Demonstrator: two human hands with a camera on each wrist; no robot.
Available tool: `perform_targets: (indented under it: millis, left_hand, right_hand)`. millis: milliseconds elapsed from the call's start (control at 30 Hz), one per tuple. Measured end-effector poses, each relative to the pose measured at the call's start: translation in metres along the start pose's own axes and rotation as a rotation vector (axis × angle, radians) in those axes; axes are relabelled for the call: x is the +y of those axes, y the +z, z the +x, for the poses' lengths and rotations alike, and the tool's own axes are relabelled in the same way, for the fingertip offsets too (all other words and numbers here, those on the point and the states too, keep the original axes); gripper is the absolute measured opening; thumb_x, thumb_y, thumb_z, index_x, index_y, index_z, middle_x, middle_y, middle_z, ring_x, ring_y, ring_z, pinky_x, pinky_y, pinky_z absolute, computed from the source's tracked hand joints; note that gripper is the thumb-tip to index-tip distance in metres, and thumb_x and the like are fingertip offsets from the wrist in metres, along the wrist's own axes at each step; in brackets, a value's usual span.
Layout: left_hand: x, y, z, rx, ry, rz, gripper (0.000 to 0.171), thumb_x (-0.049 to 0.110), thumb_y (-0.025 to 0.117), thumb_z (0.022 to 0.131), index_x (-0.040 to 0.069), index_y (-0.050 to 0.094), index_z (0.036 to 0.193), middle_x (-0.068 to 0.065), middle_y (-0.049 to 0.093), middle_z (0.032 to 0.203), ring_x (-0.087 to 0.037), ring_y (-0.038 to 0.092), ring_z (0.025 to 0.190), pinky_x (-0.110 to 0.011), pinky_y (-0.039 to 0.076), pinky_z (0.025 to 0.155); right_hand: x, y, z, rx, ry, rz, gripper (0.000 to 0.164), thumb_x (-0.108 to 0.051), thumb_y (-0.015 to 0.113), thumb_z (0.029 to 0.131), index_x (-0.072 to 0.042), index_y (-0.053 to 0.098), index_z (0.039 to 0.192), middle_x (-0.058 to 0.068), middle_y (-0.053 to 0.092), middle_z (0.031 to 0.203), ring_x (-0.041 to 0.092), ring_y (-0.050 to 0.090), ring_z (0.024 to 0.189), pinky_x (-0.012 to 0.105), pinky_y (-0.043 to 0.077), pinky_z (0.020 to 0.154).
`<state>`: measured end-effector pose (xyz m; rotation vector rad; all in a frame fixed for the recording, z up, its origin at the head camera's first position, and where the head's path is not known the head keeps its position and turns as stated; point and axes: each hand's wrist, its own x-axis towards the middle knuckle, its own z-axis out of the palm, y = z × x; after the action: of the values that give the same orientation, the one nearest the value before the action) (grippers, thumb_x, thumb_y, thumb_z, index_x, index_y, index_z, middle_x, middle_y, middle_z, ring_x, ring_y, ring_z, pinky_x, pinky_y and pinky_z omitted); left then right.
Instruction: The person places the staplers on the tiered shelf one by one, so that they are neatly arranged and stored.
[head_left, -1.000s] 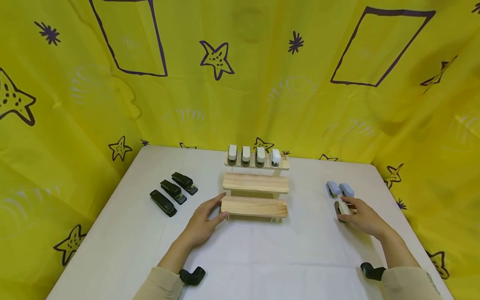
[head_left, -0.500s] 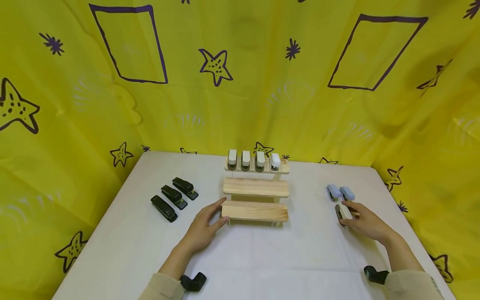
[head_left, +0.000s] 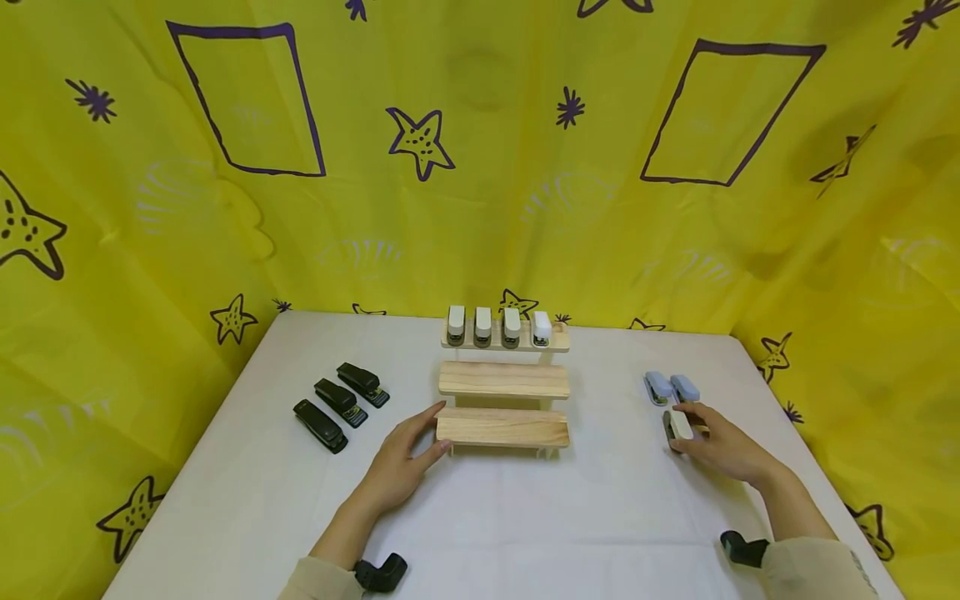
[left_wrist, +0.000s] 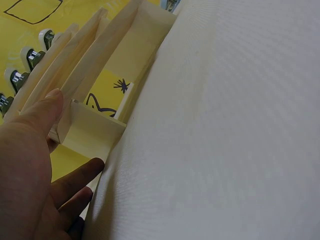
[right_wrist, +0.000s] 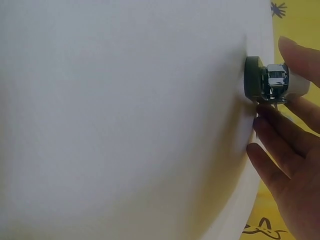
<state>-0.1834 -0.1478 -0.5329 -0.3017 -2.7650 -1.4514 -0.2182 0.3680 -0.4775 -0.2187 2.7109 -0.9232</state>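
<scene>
Right hand and stapler: the right hand point(head_left: 723, 446) grasps a cream-topped stapler point(head_left: 681, 425) between thumb and index finger, the pale top pinched and the dark base turned to the palm's inner side. In the right wrist view the other fingers extend loosely below the base, close to the white tablecloth point(head_left: 592, 517); whether the base touches the cloth cannot be told. Two light-blue staplers point(head_left: 685, 387) stand just beyond the right fingertips.

Left hand and stand: the left hand point(head_left: 397, 467) lightly grasps the near end of a three-tier wooden display stand point(head_left: 502, 379) — thumb at the front edge of the lowest shelf, index finger at its rear corner, remaining fingers unclenched beside the end panel. On the top tier, beyond the left fingertips, four small staplers point(head_left: 483, 327) stand in a row, three cream-topped and the last, farthest from those fingers, white. Three black staplers point(head_left: 342, 402) lie outward of the left hand, apart from its fingers.

Hazards, as judged: the pinch bears on the smooth top alone, so a weak hold could let the stapler swivel or slip from the right fingers. The light-blue pair is close enough to be knocked should those fingers swing forward. A push from the left thumb could shift the light stand — and with it topple the row on the top tier.
</scene>
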Motion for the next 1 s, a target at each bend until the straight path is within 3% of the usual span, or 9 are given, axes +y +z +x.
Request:
perform_targets:
  millis: [333, 1000]
  left_hand:
    - [0.000, -0.001, 0.001, 0.009, 0.016, -0.001, 0.063, 0.051, 0.067, 0.098, 0.047, 0.041, 0.155, 0.003, 0.054, 0.155, -0.029, 0.040, 0.152, -0.061, 0.029, 0.125]
    - [0.000, 0.001, -0.001, 0.010, 0.006, -0.003, 0.062, 0.049, 0.067, 0.098, 0.047, 0.042, 0.155, 0.001, 0.051, 0.158, -0.031, 0.038, 0.153, -0.061, 0.028, 0.125]
  right_hand:
    - [0.001, 0.004, 0.001, 0.044, -0.009, 0.017, 0.070, -0.034, 0.074, 0.096, 0.001, 0.041, 0.147, 0.040, 0.039, 0.151, 0.060, 0.044, 0.132, 0.074, 0.041, 0.104]
    - [-0.010, 0.014, -0.001, 0.100, 0.030, 0.034, 0.077, -0.041, 0.073, 0.097, 0.007, 0.040, 0.147, 0.039, 0.048, 0.144, 0.053, 0.050, 0.129, 0.067, 0.048, 0.104]
